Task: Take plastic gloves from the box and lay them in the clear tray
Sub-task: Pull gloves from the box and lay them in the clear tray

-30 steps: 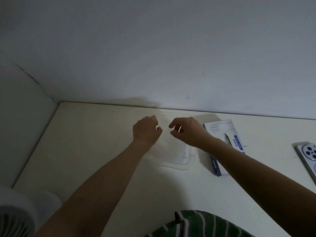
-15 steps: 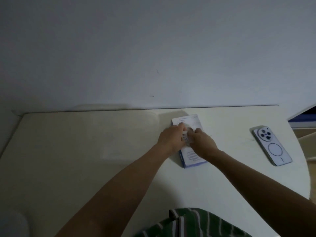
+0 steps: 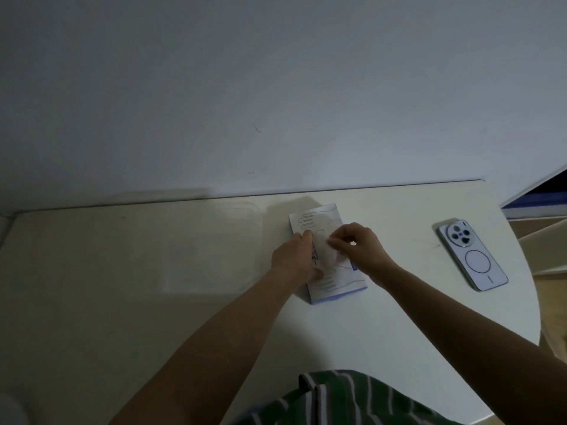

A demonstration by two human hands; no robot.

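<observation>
**Stock at hand: glove box, one glove part-drawn, tray standing by**

1. Table point(image 3: 399, 317): white top with a rounded right edge, set against a plain pale wall point(image 3: 276, 87). We look down on it in dim light.

2. Box point(image 3: 334, 285): a flat white carton with blue trim and an outline of a hand printed on its far end. It lies face up on the table, right of centre, with its long side running away from us.

3. Plastic glove point(image 3: 325, 251): a thin, crumpled, see-through film. It sits over the middle of the box, between the two hands. We cannot tell how much of it is still inside the box.

4. Left hand point(image 3: 293, 256): it rests on the left side of the box with the fingers bent over the top face beside the glove. We cannot tell whether it pinches the film or only steadies the carton.

5. Right hand point(image 3: 360, 246): it is over the right side of the box. The fingertips are drawn together and pinch the glove film.

6. Clear tray point(image 3: 214, 291): a faint, transparent rectangle on the table, just left of the box. We can make out little more than its rim.

7. Phone point(image 3: 472, 256): it lies face down with the round camera cluster uppermost, well to the right of the box.

8. Striped garment point(image 3: 352, 400): green with pale stripes, at the near edge of the view.
</observation>
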